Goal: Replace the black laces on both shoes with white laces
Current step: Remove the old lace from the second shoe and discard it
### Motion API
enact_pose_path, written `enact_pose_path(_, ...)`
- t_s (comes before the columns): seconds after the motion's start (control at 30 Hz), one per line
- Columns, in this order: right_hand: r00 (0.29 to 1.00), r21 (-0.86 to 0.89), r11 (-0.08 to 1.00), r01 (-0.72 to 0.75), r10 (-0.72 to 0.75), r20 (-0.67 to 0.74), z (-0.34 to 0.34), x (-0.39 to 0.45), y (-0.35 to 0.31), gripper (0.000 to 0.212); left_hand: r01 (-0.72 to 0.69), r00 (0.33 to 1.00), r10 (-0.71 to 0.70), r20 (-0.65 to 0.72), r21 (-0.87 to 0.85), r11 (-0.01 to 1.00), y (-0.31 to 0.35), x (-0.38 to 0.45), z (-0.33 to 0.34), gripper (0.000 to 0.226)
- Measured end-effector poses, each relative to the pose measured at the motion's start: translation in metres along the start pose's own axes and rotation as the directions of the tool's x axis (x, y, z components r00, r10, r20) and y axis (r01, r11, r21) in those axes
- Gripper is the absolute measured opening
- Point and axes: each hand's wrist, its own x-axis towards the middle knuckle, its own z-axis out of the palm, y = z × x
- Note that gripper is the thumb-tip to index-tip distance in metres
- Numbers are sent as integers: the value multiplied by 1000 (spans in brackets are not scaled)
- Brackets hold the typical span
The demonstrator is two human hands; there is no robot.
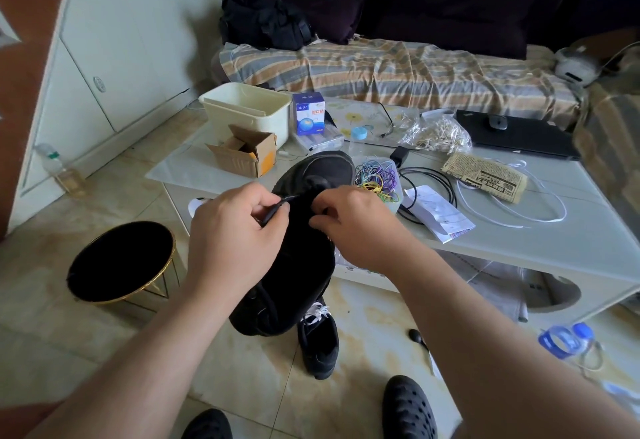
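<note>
A black shoe [298, 265] leans with its toe on the table's front edge and its heel hanging toward the floor. My left hand [232, 227] pinches the tip of a black lace [277, 208] beside the shoe's upper. My right hand [356, 227] pinches the upper near the eyelets; what lies under its fingers is hidden. A second black shoe [320, 345] with a white lace in it stands on the floor below. A loose white lace [540, 210] lies in loops on the table at the right.
The low white table [554, 248] carries a tub of coloured rubber bands [379, 178], a cardboard box [244, 151], a cream bin [247, 109], a paper slip [438, 213] and a laptop [516, 135]. A round black stool [121, 262] stands at the left. A water bottle [568, 340] lies on the floor.
</note>
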Motion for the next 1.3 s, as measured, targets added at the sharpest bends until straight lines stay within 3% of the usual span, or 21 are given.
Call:
enact_pose_path(0.1, 993, 49, 993, -104, 100, 68, -1, 0, 4, 15, -20, 1000, 20, 4, 14, 1000, 0, -1, 1, 17)
enact_pose_path(0.27, 943, 466, 844, -266, 327, -54, -7, 0, 3, 15, 74, 997, -74, -2, -38, 997, -5, 5, -2, 13)
enact_pose_path(0.3, 907, 510, 805, -304, 409, -105, -9, 2, 8, 15, 134, 991, -135, -13, -58, 989, -8, 9, -3, 12)
enact_pose_path(0.4, 709, 657, 618, -432, 683, -176, -22, 6, 27, 18, 302, 948, -312, -67, -132, 944, -20, 21, -13, 11)
enact_pose_path(0.43, 693, 651, 600, -465, 704, -154, -23, 6, 33, 19, 310, 944, -322, -76, -136, 941, -23, 22, -15, 11)
enact_pose_path(0.53, 777, 524, 696, -490, 622, -99, -16, 3, 31, 7, 220, 974, -223, -49, -69, 973, -19, 17, -14, 9)
enact_pose_path(0.57, 815, 452, 761, -466, 568, -116, -12, 1, 26, 20, 189, 981, -190, -35, -44, 981, -17, 15, -13, 9)
enact_pose_path(0.63, 893, 318, 890, -327, 401, -204, -5, -2, 15, 40, 153, 988, -153, -12, -17, 988, -14, 12, -10, 10)
enact_pose_path(0.73, 950, 202, 978, -44, 103, -294, 1, -1, 1, 27, 120, 993, -120, 2, -23, 993, -10, 10, -6, 12)
enact_pose_path(0.8, 966, 115, 991, 74, -43, -256, 5, 0, -1, 22, 92, 996, -91, 14, -34, 995, -7, 6, -3, 12)
enact_pose_path(0.97, 997, 79, 996, -39, 44, -66, 12, 0, 9, 10, 57, 998, -56, 28, -39, 998, -7, -1, 3, 14)
enact_pose_path(1.07, 1000, 63, 998, -17, 17, 1, 8, 0, 12, 4, 53, 998, -52, 31, -32, 998, -7, -1, 2, 15)
enact_pose_path(1.2, 999, 88, 996, -5, 2, 35, 10, -2, 14, 34, 48, 998, -46, 46, -45, 998, -4, -1, 4, 12)
enact_pose_path(1.3, 999, 147, 989, -20, 24, -27, 14, -3, 11, 39, 19, 999, -18, 43, -35, 999, -2, 1, 1, 13)
